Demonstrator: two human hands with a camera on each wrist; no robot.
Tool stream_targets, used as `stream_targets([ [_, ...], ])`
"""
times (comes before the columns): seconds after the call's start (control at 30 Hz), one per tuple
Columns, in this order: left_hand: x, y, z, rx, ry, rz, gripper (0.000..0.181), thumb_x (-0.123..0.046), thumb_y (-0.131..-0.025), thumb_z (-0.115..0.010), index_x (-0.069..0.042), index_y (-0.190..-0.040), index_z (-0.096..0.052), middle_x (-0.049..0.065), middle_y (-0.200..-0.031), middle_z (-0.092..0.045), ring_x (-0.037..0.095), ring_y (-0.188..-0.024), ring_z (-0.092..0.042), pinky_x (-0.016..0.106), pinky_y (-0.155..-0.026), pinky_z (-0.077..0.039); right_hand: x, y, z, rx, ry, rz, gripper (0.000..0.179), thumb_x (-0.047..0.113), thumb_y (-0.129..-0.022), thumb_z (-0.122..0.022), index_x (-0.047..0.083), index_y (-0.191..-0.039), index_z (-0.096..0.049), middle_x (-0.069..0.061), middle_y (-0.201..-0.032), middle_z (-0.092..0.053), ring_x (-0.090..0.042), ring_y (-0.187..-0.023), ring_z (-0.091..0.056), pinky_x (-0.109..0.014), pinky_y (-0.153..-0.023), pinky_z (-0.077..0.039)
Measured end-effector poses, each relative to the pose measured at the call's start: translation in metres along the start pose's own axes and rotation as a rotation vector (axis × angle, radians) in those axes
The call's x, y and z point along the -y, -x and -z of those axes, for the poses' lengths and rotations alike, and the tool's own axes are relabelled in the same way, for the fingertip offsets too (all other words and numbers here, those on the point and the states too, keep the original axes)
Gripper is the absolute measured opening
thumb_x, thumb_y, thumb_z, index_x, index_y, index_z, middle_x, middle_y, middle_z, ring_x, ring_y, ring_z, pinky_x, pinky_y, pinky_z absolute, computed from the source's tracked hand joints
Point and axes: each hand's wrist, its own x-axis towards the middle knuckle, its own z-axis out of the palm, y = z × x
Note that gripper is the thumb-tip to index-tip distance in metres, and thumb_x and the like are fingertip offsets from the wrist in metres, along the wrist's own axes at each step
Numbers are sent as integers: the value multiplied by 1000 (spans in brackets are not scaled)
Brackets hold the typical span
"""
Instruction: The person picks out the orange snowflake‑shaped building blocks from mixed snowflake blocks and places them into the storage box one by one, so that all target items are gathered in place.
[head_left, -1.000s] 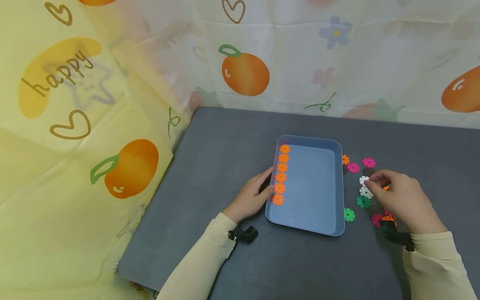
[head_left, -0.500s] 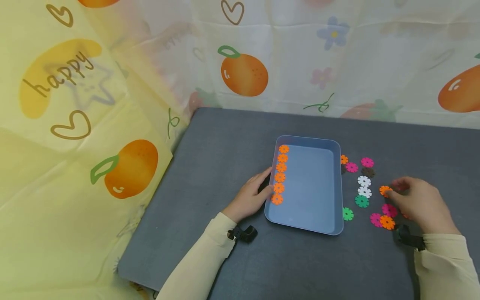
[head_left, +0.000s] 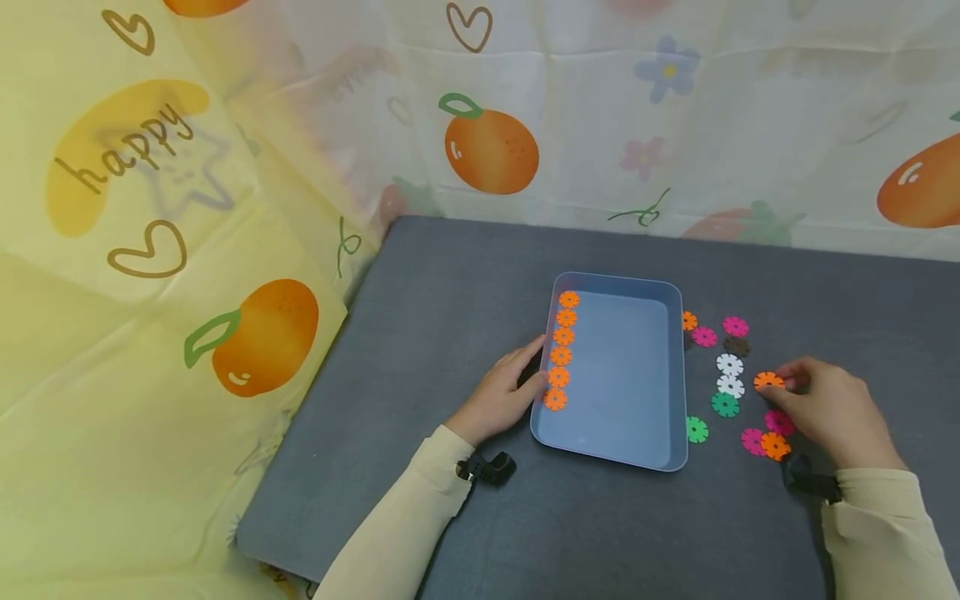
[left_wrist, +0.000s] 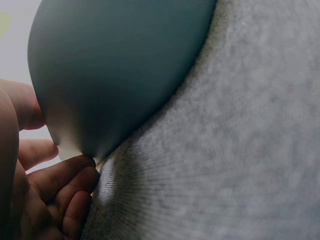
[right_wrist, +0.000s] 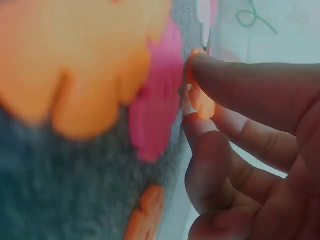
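Observation:
On the table, my left hand (head_left: 501, 393) holds the left wall of a shallow blue tray (head_left: 622, 450), thumb at the rim and fingers along the outside; the left wrist view shows those fingers curled against the tray's wall (left_wrist: 120, 65). Inside, several orange snowflake discs (head_left: 561, 356) form a column along the left side. To the right of the tray, my right hand (head_left: 836, 412) pinches an orange snowflake disc (head_left: 768, 380) between thumb and fingertips. The right wrist view shows this orange disc (right_wrist: 202, 102) partly covered by the thumb.
Between tray and right hand lie two white discs (head_left: 730, 375), a dark green disc (head_left: 725, 405) and a light green disc (head_left: 697, 430). Pink discs (head_left: 735, 326), a brown disc (head_left: 737, 346) and another orange disc (head_left: 775, 446) lie around them. A printed curtain (head_left: 570, 125) hangs behind the table.
My right hand has moved right from beside the white discs to the orange disc, which it now pinches, shifted slightly left and tilted. My left hand stays at the tray.

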Motion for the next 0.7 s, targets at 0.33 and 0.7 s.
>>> stream_targets([
  [0.33,-1,0,-1,-6,6,0,61,-35,-110,-52,-22,-167,-33,4,-166,-43,26,-153,-38,52,-123,-33,14,4,-3,-17,-59,60,27,18,-98,-71,-6,-110,-64,-18,-89,-66,-25,-69,-57,-34,-52,-44],
  [0.7,-1,0,0,3,18,-1,62,-36,-110,-52,-24,-167,-31,4,-166,-42,25,-153,-38,53,-123,-33,41,12,6,-43,-112,161,27,22,-102,-70,-3,-112,-66,-17,-96,-70,-21,-73,-60,-32,-53,-47],
])
